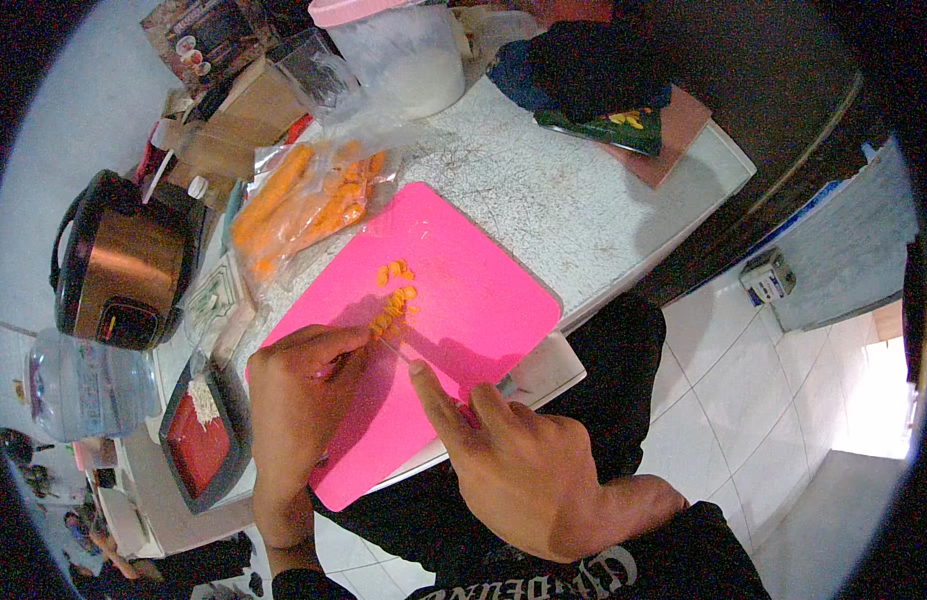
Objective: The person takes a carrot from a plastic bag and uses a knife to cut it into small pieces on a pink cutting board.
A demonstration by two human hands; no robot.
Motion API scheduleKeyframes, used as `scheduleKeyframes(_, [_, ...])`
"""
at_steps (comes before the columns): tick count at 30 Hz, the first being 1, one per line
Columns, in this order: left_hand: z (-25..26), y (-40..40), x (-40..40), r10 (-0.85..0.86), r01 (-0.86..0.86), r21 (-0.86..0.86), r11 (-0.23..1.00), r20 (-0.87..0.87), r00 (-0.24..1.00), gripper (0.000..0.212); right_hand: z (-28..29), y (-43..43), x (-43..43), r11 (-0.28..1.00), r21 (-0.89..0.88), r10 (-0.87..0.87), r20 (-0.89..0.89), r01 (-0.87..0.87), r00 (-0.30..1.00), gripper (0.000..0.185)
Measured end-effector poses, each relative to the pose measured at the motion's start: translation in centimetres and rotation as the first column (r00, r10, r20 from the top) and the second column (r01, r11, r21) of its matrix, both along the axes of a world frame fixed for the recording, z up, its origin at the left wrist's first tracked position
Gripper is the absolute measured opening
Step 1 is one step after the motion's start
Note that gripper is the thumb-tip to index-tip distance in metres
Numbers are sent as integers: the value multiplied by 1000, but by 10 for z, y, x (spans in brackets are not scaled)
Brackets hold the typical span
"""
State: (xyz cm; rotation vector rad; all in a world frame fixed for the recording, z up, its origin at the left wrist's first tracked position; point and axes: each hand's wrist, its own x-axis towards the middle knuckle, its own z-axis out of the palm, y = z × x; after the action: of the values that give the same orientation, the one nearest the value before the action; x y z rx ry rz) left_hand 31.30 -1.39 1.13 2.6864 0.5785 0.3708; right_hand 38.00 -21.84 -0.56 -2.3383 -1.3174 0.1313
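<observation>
A bright pink cutting board lies on the white table in front of me. My right hand grips a small knife, its index finger stretched along the back of the blade. Thin orange slices, probably carrot, lie in a row at the blade's tip, with a few more just beyond. My left hand is at the near end of that row, fingertips bent together beside the blade; the piece they pinch is mostly hidden. Past the board's far left edge lies a clear plastic bag of orange vegetables.
A rice cooker and a red-and-black tray with a white item stand at the left. A pink-lidded tub is at the back. Dark cloth covers part of a black tray at the back right.
</observation>
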Motion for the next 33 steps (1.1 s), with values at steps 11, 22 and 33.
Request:
scheduleKeyframes(11, [-1,1,0,-8,8,-6,1000,-7,1000,16,0,2,3,999,28,-19,-21,20,1000,66])
scheduleKeyframes(22, [-1,-2,2,8,-7,-25,1000,35,999,16,0,9,10,998,58,22,-34,-20,999,65])
scheduleKeyframes(33, [-1,0,1,-5,6,-18,1000,37,999,17,-7,17,12,994,83,67,-15,-66,998,63])
